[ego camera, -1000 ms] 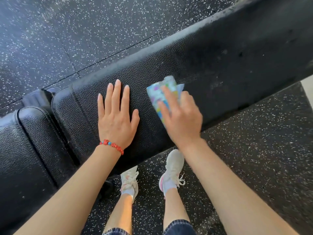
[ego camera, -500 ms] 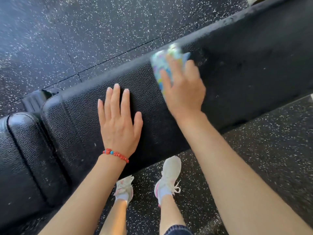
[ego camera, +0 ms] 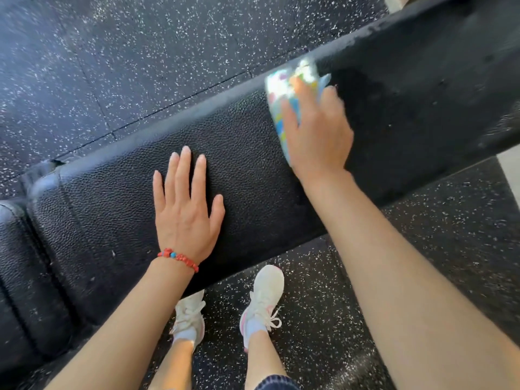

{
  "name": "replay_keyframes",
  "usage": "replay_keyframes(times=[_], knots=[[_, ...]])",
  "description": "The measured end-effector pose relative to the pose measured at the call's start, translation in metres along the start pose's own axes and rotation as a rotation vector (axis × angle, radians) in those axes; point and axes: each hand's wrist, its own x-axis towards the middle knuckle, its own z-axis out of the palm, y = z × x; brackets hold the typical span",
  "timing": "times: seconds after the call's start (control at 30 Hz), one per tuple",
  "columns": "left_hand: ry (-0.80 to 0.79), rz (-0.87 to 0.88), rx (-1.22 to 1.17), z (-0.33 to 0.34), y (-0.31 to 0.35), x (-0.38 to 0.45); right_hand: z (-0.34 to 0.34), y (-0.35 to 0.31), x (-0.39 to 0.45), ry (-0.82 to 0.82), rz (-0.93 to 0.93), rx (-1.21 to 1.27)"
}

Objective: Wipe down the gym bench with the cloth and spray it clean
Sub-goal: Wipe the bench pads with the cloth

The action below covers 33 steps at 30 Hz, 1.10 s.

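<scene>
- Two bare hands work the long black pebbled-vinyl gym bench (ego camera: 247, 164), which runs across the speckled rubber floor (ego camera: 140, 66).
- Left hand (ego camera: 184, 209) lies flat on the pad, fingers spread, holding nothing — a brace, by the look of it.
- Right hand (ego camera: 315, 130) presses the multicoloured patterned cloth (ego camera: 281, 91) against the bench top near its far edge, fingers laid over it; motion-blurred.
- Risk: wet vinyl further right looks slick — the cloth could skid off the far edge, or bunch and miss patches.
</scene>
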Motion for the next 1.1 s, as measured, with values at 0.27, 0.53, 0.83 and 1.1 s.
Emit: replay_keyframes(times=[0.27, 0.53, 0.83, 1.1], knots=[[0.024, 0.009, -0.055, -0.007, 0.03, 0.013, -0.015, 0.031, -0.008, -0.073, -0.299, 0.013], [-0.044, 0.134, -0.029, 0.004, 0.051, 0.044, -0.024, 0.079, 0.019, 0.011, 0.186, 0.007], [-0.048, 0.136, -0.036, 0.007, 0.05, 0.043, -0.021, 0.049, -0.069, 0.036, -0.366, -0.046], [-0.064, 0.125, -0.069, 0.003, 0.053, 0.045, -0.036, 0.095, -0.036, 0.131, 0.199, 0.002]])
